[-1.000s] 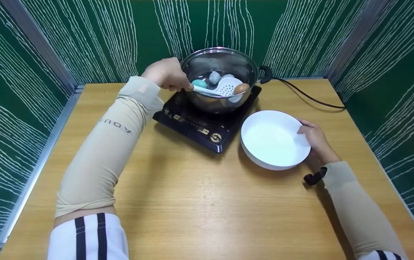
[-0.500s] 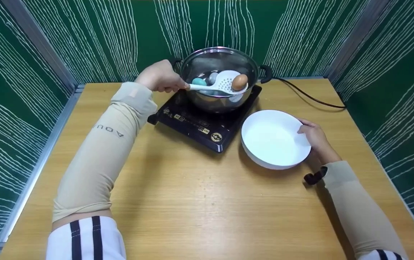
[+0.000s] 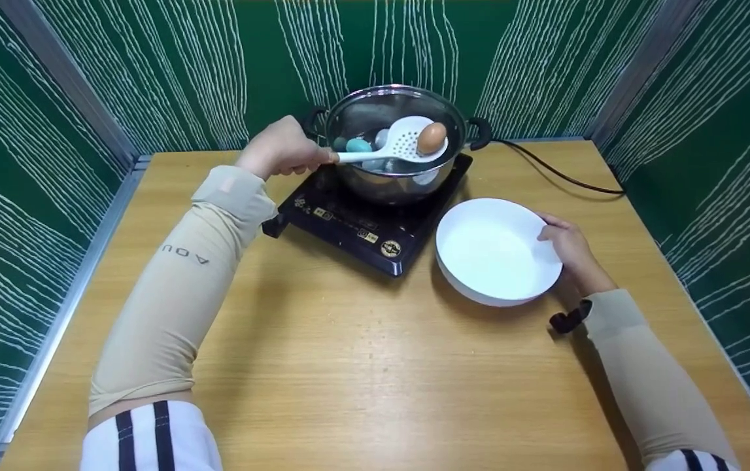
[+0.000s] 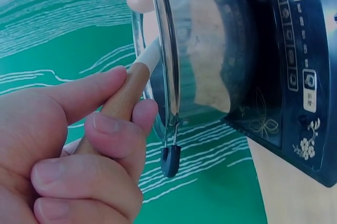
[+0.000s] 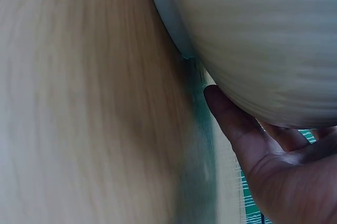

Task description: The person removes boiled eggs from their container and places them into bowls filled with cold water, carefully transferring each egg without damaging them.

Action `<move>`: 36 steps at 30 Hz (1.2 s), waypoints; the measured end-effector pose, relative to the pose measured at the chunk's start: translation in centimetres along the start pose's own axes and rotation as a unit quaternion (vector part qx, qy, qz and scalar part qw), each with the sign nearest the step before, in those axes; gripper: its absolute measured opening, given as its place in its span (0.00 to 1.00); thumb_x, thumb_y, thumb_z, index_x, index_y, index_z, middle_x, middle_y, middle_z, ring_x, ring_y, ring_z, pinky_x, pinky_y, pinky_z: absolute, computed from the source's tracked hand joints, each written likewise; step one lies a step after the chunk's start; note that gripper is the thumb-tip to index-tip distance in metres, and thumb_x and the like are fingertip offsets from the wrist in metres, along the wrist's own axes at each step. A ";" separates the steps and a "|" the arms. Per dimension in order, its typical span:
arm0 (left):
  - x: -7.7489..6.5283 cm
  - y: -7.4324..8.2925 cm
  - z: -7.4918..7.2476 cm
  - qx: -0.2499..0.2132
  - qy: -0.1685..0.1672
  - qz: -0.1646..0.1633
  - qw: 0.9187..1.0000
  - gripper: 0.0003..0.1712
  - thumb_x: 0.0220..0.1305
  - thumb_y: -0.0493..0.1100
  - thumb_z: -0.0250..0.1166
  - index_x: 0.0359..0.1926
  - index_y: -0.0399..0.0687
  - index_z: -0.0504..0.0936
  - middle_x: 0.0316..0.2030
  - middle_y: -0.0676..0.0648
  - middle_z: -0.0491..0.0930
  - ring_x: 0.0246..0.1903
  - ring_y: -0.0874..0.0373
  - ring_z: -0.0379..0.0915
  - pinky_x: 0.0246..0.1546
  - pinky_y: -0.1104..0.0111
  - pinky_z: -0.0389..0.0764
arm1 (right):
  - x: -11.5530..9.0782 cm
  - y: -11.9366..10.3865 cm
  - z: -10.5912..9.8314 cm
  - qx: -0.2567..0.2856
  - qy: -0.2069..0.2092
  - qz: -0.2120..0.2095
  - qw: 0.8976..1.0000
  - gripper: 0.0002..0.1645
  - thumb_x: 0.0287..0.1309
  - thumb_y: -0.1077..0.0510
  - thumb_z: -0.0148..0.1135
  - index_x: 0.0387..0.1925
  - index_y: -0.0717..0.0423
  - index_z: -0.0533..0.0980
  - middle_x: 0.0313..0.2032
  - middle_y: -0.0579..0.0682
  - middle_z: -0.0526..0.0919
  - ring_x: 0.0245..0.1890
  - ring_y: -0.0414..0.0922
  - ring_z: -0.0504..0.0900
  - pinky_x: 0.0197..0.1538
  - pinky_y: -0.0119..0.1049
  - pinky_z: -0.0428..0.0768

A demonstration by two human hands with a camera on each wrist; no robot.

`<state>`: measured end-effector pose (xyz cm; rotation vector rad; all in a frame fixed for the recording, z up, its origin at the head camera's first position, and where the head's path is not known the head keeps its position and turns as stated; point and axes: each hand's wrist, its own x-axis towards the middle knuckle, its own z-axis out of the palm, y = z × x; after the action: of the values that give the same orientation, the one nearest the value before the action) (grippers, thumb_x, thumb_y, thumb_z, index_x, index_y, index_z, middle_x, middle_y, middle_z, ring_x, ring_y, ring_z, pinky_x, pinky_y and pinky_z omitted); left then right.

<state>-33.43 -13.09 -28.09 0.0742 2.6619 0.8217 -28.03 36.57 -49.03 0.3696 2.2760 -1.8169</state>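
Note:
In the head view my left hand (image 3: 286,149) grips the wooden handle (image 4: 126,93) of a white slotted spoon (image 3: 404,140). A brown egg (image 3: 431,138) lies in its perforated bowl, held above the mouth of the steel pot (image 3: 384,188). Inside the pot are a teal egg (image 3: 358,145) and paler egg-shaped things, partly covered by the spoon. On the right, my right hand (image 3: 569,252) holds a white bowl (image 3: 499,252) at its rim, the bowl tilted slightly. From the right wrist, the bowl's outer wall (image 5: 263,45) hides part of the fingers.
The pot stands on a black induction cooker (image 3: 348,229), its handles (image 3: 481,133) sticking out sideways. A black cable (image 3: 564,176) runs to the right over the wooden table (image 3: 361,366). Green walls (image 3: 407,46) with white lines enclose the back and sides.
My left hand has drawn back to the left and the slotted spoon has risen, lifting the brown egg from the pot's near rim to above its mouth. The right hand and bowl stay put.

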 end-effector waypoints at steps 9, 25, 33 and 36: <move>-0.8 -0.4 -0.1 -0.009 0.000 0.001 1.000 0.20 0.74 0.59 0.70 0.44 0.46 0.88 0.23 0.54 0.74 0.20 0.61 0.62 0.22 0.69 0.62 | -0.1 -0.1 0.2 -0.001 0.006 0.001 1.000 0.39 0.77 0.61 0.42 0.86 0.56 0.54 0.87 0.55 0.51 0.88 0.54 0.51 0.86 0.46 0.55; -2.4 -1.6 -1.4 0.010 0.012 -0.001 1.000 0.25 0.73 0.62 0.72 0.48 0.44 0.90 0.24 0.54 0.77 0.21 0.60 0.63 0.23 0.69 0.63 | -0.2 -0.4 0.1 0.018 0.001 0.020 1.000 0.39 0.78 0.60 0.42 0.87 0.53 0.54 0.87 0.51 0.50 0.88 0.51 0.49 0.86 0.44 0.53; -3.5 -1.8 -1.8 0.001 0.012 0.015 1.000 0.27 0.72 0.65 0.71 0.45 0.44 0.90 0.21 0.55 0.75 0.19 0.61 0.61 0.22 0.68 0.62 | -0.2 -0.3 0.0 0.017 0.005 0.012 1.000 0.39 0.77 0.61 0.45 0.86 0.53 0.56 0.86 0.53 0.52 0.86 0.50 0.55 0.81 0.33 0.64; -3.9 -1.8 -2.0 0.000 0.009 0.015 1.000 0.27 0.72 0.65 0.71 0.46 0.44 0.90 0.21 0.55 0.75 0.19 0.61 0.60 0.22 0.69 0.61 | -0.1 -0.3 0.0 0.002 0.004 -0.007 1.000 0.39 0.76 0.62 0.44 0.85 0.56 0.56 0.86 0.56 0.55 0.85 0.52 0.58 0.76 0.29 0.69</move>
<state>-30.35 -16.21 -26.34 0.1084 2.6830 0.8354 -28.02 36.45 -48.70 0.3621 2.2862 -1.8291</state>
